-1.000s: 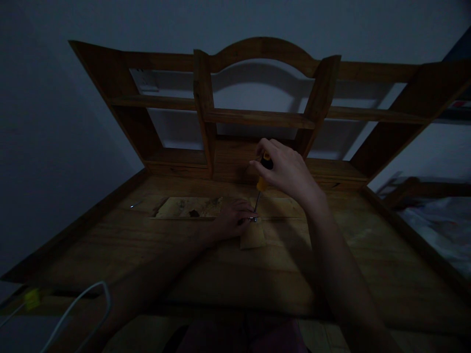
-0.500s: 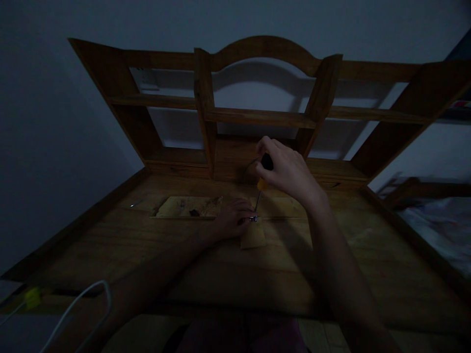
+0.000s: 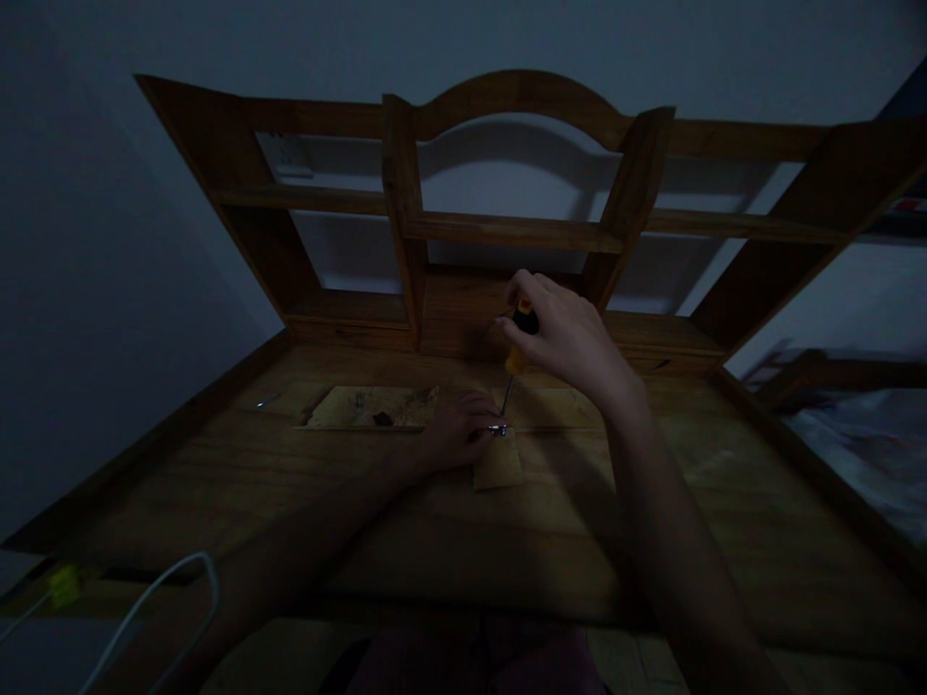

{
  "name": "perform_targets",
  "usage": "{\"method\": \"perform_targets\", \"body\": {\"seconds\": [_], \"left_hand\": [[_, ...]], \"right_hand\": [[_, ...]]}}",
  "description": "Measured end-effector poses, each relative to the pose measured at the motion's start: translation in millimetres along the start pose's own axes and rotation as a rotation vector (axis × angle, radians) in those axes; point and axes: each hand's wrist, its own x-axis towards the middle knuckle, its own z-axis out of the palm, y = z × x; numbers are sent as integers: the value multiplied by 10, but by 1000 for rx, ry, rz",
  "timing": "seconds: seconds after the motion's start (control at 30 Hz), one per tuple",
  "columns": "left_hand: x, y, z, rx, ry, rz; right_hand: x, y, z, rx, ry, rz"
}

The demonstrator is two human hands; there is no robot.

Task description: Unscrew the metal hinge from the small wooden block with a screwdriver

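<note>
My right hand [image 3: 565, 333] is wrapped round the black and yellow handle of a screwdriver [image 3: 516, 359] held nearly upright. Its thin shaft runs down to a small metal fitting [image 3: 496, 429] on the wooden desk top [image 3: 406, 502]. My left hand [image 3: 456, 430] rests on the desk with its fingertips pinched on that fitting, right at the screwdriver tip. A small pale wooden block [image 3: 497, 465] lies just below the fitting, partly under my left fingers. The scene is dim.
A wooden hutch with shelves and an arched top [image 3: 507, 222] stands at the desk's back. A shallow rectangular recess [image 3: 373, 408] is cut in the desk left of my hands. A white cable [image 3: 166, 598] loops at lower left. Bedding [image 3: 861, 454] lies to the right.
My right hand has turned slightly on the screwdriver handle, showing more or less of the yellow part. My left hand has stayed on the fitting.
</note>
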Motion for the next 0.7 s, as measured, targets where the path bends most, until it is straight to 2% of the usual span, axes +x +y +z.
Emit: {"method": "perform_targets", "body": {"seconds": [0.3,0.7], "left_hand": [[-22,-33,27,1,-13,-11],[9,2,4,5,-37,-19]], "right_hand": [[-7,-46,-28,26,-30,8],[-5,-24,-15,12,-1,0]]}}
